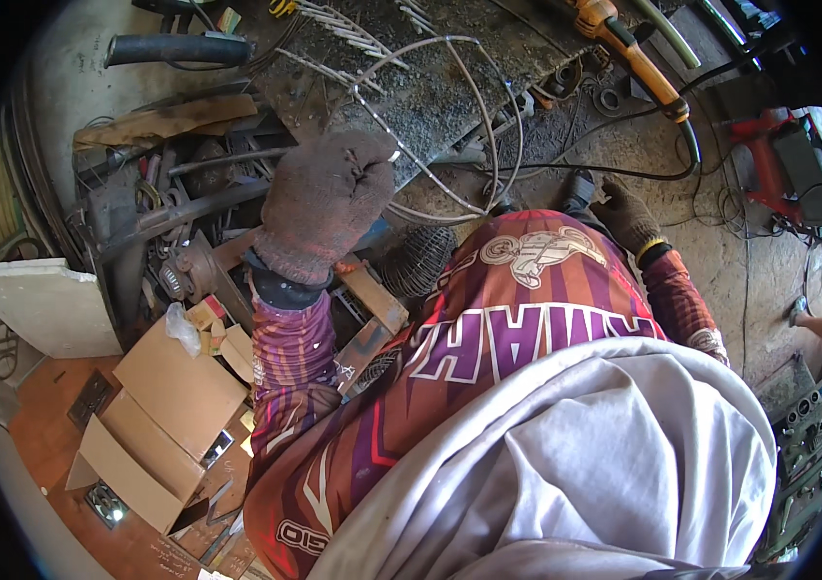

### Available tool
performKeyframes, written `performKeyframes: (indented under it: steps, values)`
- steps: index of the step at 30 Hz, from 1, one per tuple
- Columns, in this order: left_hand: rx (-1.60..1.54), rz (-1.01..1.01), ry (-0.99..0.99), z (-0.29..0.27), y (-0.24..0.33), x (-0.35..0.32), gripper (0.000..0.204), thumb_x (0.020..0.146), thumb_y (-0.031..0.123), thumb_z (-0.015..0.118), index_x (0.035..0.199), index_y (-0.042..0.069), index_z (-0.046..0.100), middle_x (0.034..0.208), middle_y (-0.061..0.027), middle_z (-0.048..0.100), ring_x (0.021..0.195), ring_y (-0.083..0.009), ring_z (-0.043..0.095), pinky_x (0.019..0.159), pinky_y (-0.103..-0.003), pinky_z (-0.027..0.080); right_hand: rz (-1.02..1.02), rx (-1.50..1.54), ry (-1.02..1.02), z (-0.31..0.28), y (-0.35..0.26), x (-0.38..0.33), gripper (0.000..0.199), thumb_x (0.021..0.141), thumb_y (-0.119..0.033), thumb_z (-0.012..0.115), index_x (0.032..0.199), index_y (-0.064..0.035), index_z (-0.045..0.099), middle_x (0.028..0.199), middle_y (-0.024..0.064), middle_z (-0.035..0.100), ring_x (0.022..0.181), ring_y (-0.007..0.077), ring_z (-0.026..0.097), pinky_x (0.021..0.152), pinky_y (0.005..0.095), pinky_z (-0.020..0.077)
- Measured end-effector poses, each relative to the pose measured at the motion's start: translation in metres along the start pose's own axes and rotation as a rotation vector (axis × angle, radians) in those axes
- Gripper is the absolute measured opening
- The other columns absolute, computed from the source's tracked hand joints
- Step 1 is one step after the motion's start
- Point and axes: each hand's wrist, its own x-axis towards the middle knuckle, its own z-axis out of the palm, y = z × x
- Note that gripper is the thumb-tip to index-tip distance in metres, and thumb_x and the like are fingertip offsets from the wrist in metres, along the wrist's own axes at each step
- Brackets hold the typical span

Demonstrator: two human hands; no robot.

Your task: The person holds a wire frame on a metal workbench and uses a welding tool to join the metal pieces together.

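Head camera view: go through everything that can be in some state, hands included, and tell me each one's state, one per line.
Left hand: gloved, closed in a fist on the wire frame.
Right hand: gloved, lowered by the floor, grip unclear.
Wire frame: bent into loops, lying across the workbench.
Cardboard box: flaps open, on the floor.
Orange-handled torch: lying on the bench, cable attached.
Black hose: lying flat.

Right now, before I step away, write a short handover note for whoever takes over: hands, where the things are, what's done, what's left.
Left hand: gloved, closed in a fist around the bent wire frame at its near end.
Right hand: gloved, lowered beside the body; whether it holds anything cannot be told.
The wire frame lies looped over the gritty metal workbench; the welding torch rests on the far right of the bench, untouched.
Done: frame gripped.
Left: any welding on it; no joint shows worked yet.
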Motion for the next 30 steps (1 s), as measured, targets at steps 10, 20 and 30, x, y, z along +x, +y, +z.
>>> performKeyframes:
  steps: [10, 20, 30]
  values:
    - [0.097, 0.105, 0.065, 0.019, 0.002, 0.002, 0.02, 0.086, 0.013, 0.067, 0.104, 0.006, 0.073, 0.093, -0.0136, 0.072, 0.081, -0.0284, 0.071, 0.073, -0.036, 0.055, 0.07, -0.086, -0.05, -0.002, -0.007, 0.002, 0.063, 0.094, -0.03, 0.065, 0.149, -0.0055, 0.046, 0.119, 0.0255, 0.069, 0.109, 0.0324, 0.069, 0.096, 0.0387, 0.0514]
    - [0.288, 0.102, -0.043, 0.016, 0.009, 0.004, 0.016, 0.084, 0.014, 0.066, 0.098, 0.008, 0.071, 0.089, -0.0147, 0.069, 0.082, -0.0365, 0.068, 0.071, -0.042, 0.054, 0.041, -0.107, 0.002, 0.004, 0.016, 0.007, 0.066, 0.092, -0.033, 0.066, 0.149, -0.0047, 0.046, 0.124, 0.0248, 0.067, 0.112, 0.0336, 0.068, 0.097, 0.0397, 0.0511]
    - [0.122, 0.076, 0.043, 0.017, 0.012, 0.003, 0.018, 0.085, 0.014, 0.065, 0.1, 0.007, 0.071, 0.091, -0.0166, 0.069, 0.083, -0.0352, 0.069, 0.073, -0.04, 0.054, 0.064, -0.063, -0.018, 0.004, 0.01, 0.004, 0.067, 0.093, -0.031, 0.067, 0.149, -0.0035, 0.045, 0.122, 0.0256, 0.068, 0.113, 0.0325, 0.068, 0.098, 0.0387, 0.0513]
